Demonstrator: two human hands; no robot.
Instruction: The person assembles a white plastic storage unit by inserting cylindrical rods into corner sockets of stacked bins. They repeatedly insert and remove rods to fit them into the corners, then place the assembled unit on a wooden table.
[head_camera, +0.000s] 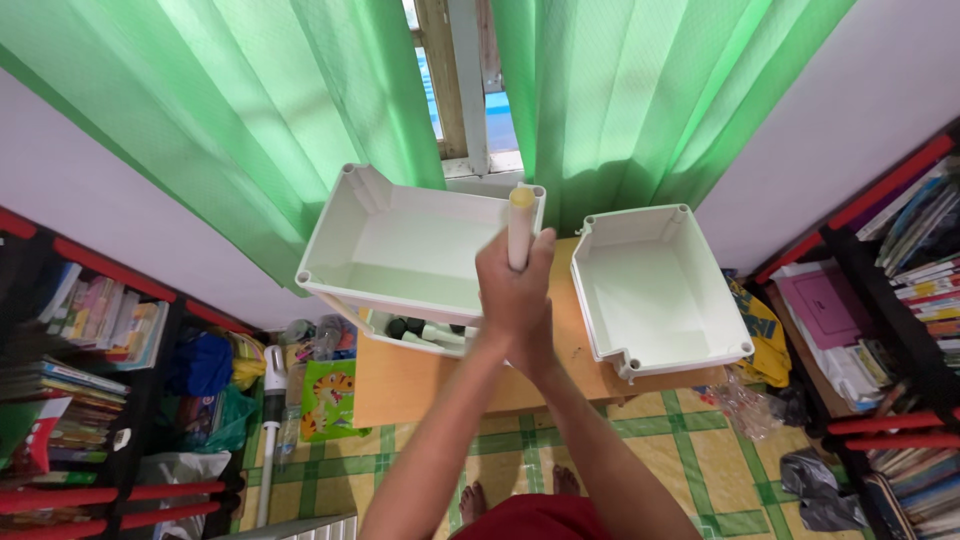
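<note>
Both my hands (515, 290) clasped, grip closed round white tube (520, 232). White tray (400, 245) left of grip, second tray (655, 285) right, on wooden worktop (420, 385). Green curtains (250, 100) beyond; green-checked floor (420, 455) below.

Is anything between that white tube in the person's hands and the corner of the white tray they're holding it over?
Nothing visible. Both hands, left hand and right hand, grip the white tube upright right at the near corner of the upper white tray. The corner socket itself is hidden behind the tube.
</note>
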